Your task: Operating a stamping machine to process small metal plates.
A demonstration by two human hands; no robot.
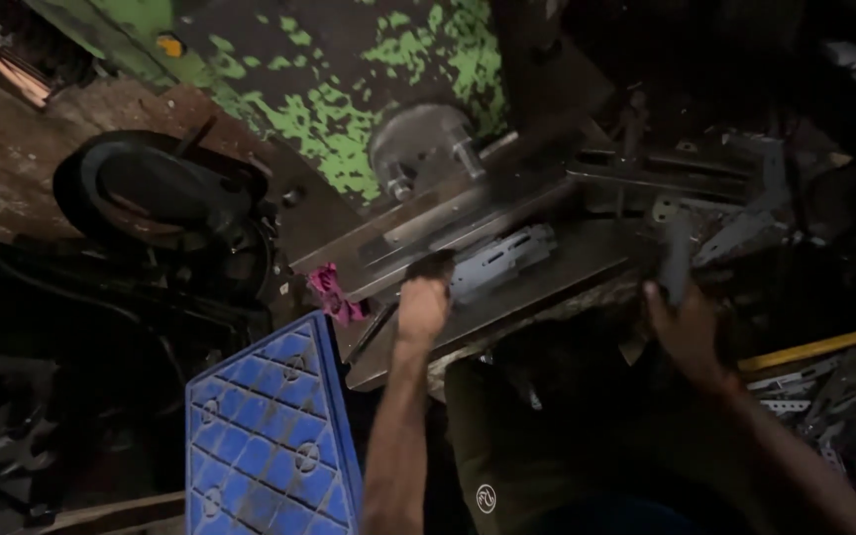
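My left hand (422, 297) reaches onto the steel press bed (547, 267), its fingers at the near end of a grey perforated metal plate (503, 260) lying there; the grip itself is blurred. My right hand (684, 322) is raised to the right of the bed and holds another grey metal plate (677, 260) upright between the fingers. Behind the bed stands the press body with flaking green paint (329, 109).
A blue plastic crate (269, 436) stands at lower left. A pink rag (333, 293) lies at the bed's left end. A yellow bin (834, 396) with several metal plates sits at right, more plates (745, 233) behind. A black wheel-like part (151, 188) is at left.
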